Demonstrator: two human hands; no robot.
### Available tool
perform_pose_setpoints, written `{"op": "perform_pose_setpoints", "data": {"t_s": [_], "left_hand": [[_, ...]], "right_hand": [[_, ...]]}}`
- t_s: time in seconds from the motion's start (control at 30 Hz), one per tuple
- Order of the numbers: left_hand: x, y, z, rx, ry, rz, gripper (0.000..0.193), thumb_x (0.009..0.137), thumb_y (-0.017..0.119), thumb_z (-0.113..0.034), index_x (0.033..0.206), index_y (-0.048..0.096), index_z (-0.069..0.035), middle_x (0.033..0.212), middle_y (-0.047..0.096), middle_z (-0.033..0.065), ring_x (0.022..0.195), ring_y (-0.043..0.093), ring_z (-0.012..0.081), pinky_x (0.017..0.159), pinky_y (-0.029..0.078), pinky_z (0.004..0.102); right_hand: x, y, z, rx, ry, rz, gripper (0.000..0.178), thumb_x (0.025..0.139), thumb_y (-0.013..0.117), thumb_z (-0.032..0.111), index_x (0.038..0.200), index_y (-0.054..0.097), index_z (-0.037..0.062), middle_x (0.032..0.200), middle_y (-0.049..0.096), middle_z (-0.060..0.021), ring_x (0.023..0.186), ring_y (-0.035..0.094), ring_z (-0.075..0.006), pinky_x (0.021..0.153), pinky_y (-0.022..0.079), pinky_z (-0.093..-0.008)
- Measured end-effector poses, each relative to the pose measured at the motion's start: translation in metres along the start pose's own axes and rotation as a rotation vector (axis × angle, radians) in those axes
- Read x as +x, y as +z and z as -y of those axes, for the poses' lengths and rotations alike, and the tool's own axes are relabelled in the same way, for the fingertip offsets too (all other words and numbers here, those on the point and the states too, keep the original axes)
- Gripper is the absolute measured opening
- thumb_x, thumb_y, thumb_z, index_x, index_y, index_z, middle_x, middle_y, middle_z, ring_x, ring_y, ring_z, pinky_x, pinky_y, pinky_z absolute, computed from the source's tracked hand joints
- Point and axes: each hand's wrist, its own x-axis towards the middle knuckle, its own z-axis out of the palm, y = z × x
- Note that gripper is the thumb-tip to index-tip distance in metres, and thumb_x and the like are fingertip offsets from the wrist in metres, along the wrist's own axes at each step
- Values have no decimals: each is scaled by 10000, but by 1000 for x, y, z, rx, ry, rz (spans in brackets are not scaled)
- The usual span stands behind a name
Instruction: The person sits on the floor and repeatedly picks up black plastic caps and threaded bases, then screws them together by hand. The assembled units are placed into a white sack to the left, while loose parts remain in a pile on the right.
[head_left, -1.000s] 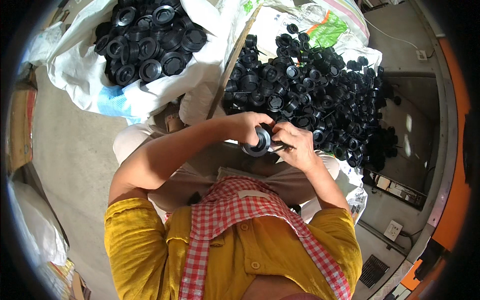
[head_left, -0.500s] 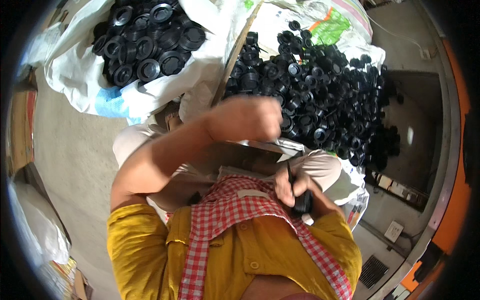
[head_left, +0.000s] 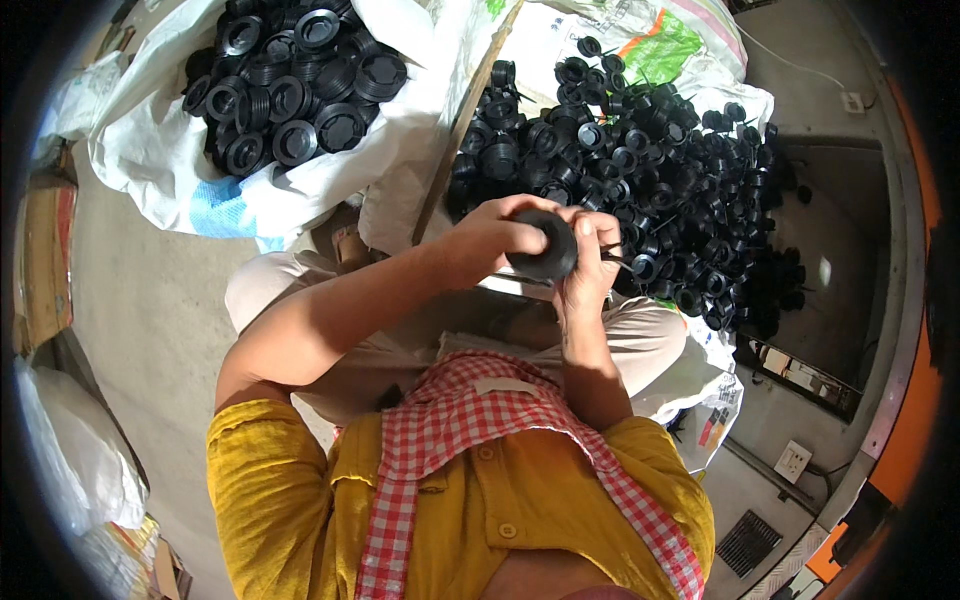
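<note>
Just above my lap, both hands meet at a round black plastic cap (head_left: 546, 246), blurred by motion. My left hand (head_left: 488, 238) is closed on its left side, the thumb lying across its face. My right hand (head_left: 592, 265) grips at the cap's right edge with bent fingers. Thin dark strips (head_left: 613, 256) stick out from the right hand; what they belong to I cannot make out. Right behind the hands lies a large heap of black plastic caps (head_left: 650, 190), many with thin stems.
A white sack (head_left: 150, 170) at the far left holds stacked black caps (head_left: 290, 90). A wooden strip (head_left: 468, 120) runs between sack and heap. Plastic sheeting (head_left: 550, 35) lies under the heap. To the right are a dark recess (head_left: 835, 230) and a wall socket (head_left: 793, 461).
My right hand has risen from beside the apron to meet my left hand at the cap. The left fist has turned and now shows a cap in it.
</note>
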Motion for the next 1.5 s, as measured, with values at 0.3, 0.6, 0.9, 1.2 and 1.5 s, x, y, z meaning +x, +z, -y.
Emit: {"op": "perform_pose_setpoints", "data": {"t_s": [0.3, 0.6, 0.9, 1.2, 1.5], "left_hand": [[-23, 21, -67, 1816, 562, -386, 276, 681, 709, -152, 916, 590, -68, 956, 536, 137, 935, 536, 291, 771, 425, 392], [-17, -41, -101, 1928, 732, -1186, 812, 591, 862, -245, 1309, 501, -131, 1412, 313, 265, 1277, 335, 448, 1012, 329, 550], [26, -18, 6, 576, 140, -266, 496, 819, 695, -361, 1127, 578, 9, 898, 657, 124, 834, 628, 193, 716, 506, 316], [41, -36, 29, 511, 319, -214, 276, 699, 713, -61, 916, 583, 47, 759, 628, 105, 657, 580, 146, 610, 492, 302], [20, -22, 0, 701, 639, 137, 160, 709, 670, 53, 815, 558, 9, 1173, 592, 183, 1054, 589, 230, 890, 460, 329]], "right_hand": [[47, -58, -43, -570, 62, -503, 269, 837, 507, -105, 1056, 622, 3, 965, 663, -82, 780, 619, -114, 738, 489, -234], [68, -176, -94, -1162, 504, -254, 481, 726, 773, 384, 947, 657, -27, 841, 681, -119, 741, 625, -186, 720, 474, -310], [-5, -67, -41, -680, -52, -304, 201, 772, 757, 70, 831, 570, 26, 703, 548, 32, 613, 440, -43, 557, 379, -185], [-1, -18, 1, -667, -351, 18, 60, 871, 638, 96, 885, 638, 38, 794, 619, -9, 631, 528, -80, 543, 413, -220], [13, -48, 42, -53, 575, 245, 707, 771, 774, 271, 1332, 435, 8, 1053, 620, -38, 915, 578, -114, 807, 470, -238]]}}
